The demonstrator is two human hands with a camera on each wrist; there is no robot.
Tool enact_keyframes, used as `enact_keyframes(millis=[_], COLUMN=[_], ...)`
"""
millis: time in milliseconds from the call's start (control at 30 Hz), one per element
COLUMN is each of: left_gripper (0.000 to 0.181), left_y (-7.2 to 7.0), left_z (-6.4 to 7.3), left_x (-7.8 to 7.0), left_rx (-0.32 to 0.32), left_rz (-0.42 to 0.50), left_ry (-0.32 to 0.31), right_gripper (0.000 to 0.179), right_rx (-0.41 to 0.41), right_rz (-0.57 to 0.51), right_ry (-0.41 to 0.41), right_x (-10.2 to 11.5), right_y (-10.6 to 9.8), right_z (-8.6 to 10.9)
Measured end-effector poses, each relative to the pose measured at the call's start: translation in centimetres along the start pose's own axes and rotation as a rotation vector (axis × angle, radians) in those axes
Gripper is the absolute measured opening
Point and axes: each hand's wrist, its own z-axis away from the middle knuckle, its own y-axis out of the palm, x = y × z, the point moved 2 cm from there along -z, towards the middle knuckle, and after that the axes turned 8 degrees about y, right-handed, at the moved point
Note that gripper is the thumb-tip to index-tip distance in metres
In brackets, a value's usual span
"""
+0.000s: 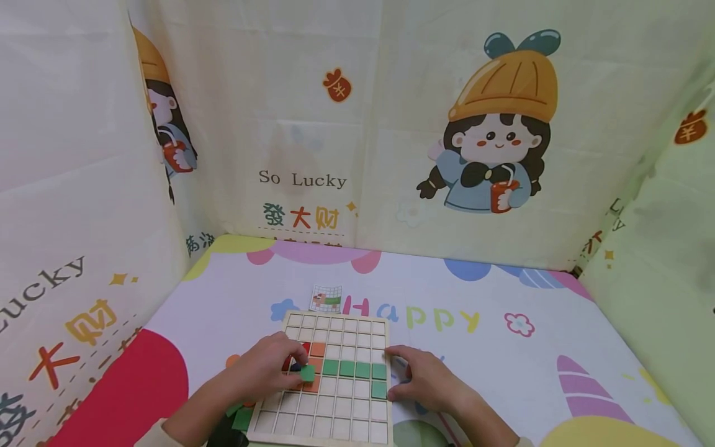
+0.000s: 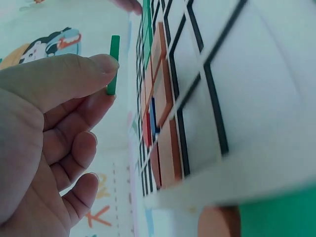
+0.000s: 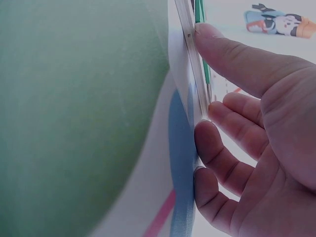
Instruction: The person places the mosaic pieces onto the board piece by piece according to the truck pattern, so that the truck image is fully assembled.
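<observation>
Between thumb and fingertip, my left hand [image 1: 270, 366] pinches a small green square tile [image 1: 308, 373] above the left part of a pale wooden grid board [image 1: 349, 428]. The left wrist view shows that tile [image 2: 113, 64] edge-on, apart from the board. Orange tiles [image 1: 318, 349], a red tile [image 1: 305, 346] and a dark blue tile [image 1: 296, 367] lie in the left cells, partly hidden by this hand. A row of green tiles [image 1: 346, 369] runs to the right side, with another green tile [image 1: 378, 390] below its end. My right hand [image 1: 430, 375] rests thumb and fingertips along the board's right edge.
A small picture card [image 1: 326, 299] with a coloured grid pattern lies just behind the board. Loose green pieces [image 1: 242, 418] are left of the board, partly behind my left forearm. Printed cloth walls [image 1: 380, 124] enclose the patterned tabletop [image 1: 475, 354].
</observation>
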Motion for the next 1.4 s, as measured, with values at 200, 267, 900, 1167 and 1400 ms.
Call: enact_keyframes(millis=[200,267,900,1167,1400], left_gripper=[0.014,0.014,0.012,0.014,0.012], left_y=[1.1,1.4,4.6,5.5,6.0], left_z=[-1.3,-1.7,-4.3,-5.0,-5.3], left_x=[-0.6,-1.0,-2.9,-3.5,-3.5], left_rx=[0.000,0.003,0.074,0.098,0.084], left_rz=[-0.030,-0.048,-0.109,-0.113,-0.130], left_ry=[0.036,0.050,0.054,0.034,0.055], right_gripper=[0.073,0.073,0.073,0.073,0.072], right_rx=[0.004,0.005,0.012,0.006,0.005], right_rz=[0.004,0.005,-0.009,-0.008,-0.006], right_ry=[0.015,0.017,0.025,0.013,0.009], right_x=[0.0,0.0,-0.3,-0.3,-0.3], right_y=[0.0,0.1,0.2,0.2,0.3], right_z=[-0.1,-0.1,-0.3,-0.3,-0.4])
